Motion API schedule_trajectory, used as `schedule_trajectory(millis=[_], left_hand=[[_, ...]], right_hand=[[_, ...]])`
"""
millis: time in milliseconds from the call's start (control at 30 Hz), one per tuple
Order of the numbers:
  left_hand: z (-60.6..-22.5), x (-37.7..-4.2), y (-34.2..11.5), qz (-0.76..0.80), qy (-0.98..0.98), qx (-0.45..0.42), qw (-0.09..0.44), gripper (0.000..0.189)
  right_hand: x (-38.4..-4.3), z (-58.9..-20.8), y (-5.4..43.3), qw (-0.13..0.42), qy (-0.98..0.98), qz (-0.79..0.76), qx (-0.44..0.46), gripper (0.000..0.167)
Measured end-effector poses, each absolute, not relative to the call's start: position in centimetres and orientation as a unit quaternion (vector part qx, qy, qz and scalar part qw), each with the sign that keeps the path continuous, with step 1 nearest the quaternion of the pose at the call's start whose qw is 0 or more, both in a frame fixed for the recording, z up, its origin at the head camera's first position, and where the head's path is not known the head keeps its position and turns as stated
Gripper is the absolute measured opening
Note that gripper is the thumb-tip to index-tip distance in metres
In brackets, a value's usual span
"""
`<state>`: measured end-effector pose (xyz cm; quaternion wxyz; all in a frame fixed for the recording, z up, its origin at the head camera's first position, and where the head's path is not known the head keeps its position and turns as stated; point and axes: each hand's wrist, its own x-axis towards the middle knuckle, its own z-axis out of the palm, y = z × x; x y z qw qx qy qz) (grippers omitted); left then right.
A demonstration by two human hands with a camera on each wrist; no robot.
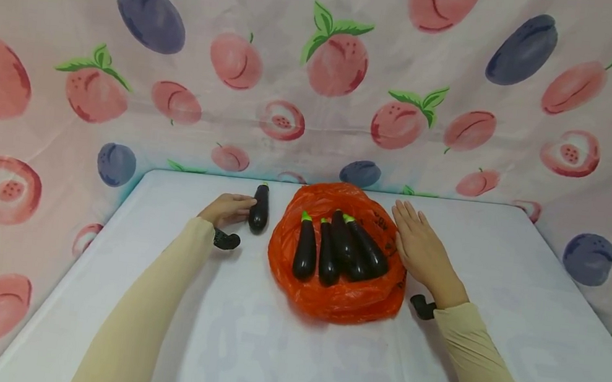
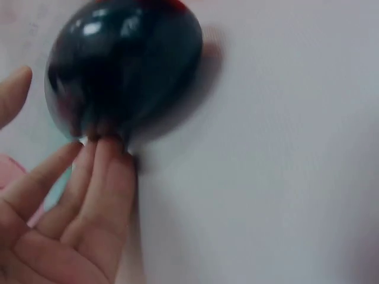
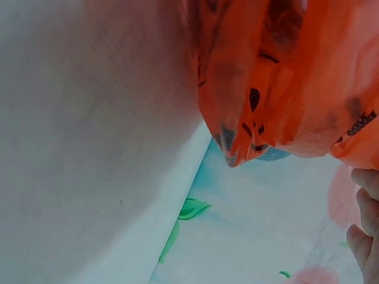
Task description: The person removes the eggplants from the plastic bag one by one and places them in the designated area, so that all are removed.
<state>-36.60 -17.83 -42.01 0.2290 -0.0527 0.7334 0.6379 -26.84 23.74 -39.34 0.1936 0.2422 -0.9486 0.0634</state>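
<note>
A single dark eggplant (image 1: 260, 209) lies left of the bag, its stem end toward the back. My left hand (image 1: 228, 209) touches its left side with nearly straight fingers; in the left wrist view the fingertips meet the glossy eggplant (image 2: 124, 65) and the thumb stands apart from it. Several more eggplants (image 1: 306, 250) with green stem ends lie side by side on an orange-red plastic bag (image 1: 322, 302). With fingers extended, my right hand (image 1: 418, 246) rests along the bag's right edge. The right wrist view shows the crumpled bag (image 3: 320, 89) near the fingertips.
The table (image 1: 244, 352) has a white cover. Behind it hangs a fruit-printed cloth (image 1: 287, 46), which meets the table's back edge. Small black devices (image 1: 226, 241) sit at both wrists.
</note>
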Motion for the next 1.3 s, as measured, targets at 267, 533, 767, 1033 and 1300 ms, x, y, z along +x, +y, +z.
schedule_trajectory(millis=[267,533,767,1033,1300], left_hand=[[-43.0,-36.5,-18.6,0.658,0.726,-0.030,0.196,0.054],[-43.8,-36.2,-18.7,0.673,0.723,-0.037,0.153,0.053],[-43.2,-36.3,-18.8,0.671,0.736,-0.021,0.087,0.051],[-41.2,-36.4,-18.4,0.670,0.742,0.015,0.037,0.051],[-38.7,-34.8,-16.4,0.631,0.769,0.083,0.063,0.046]], right_hand=[[-26.6,-38.8,23.6,0.159,-0.959,0.051,0.229,0.051],[-26.4,-38.9,23.7,0.152,-0.960,0.054,0.228,0.051],[-26.6,-38.9,23.9,0.167,-0.957,0.055,0.232,0.050],[-26.9,-38.8,23.9,0.165,-0.957,0.050,0.232,0.050],[-26.7,-38.8,23.9,0.159,-0.959,0.055,0.230,0.050]])
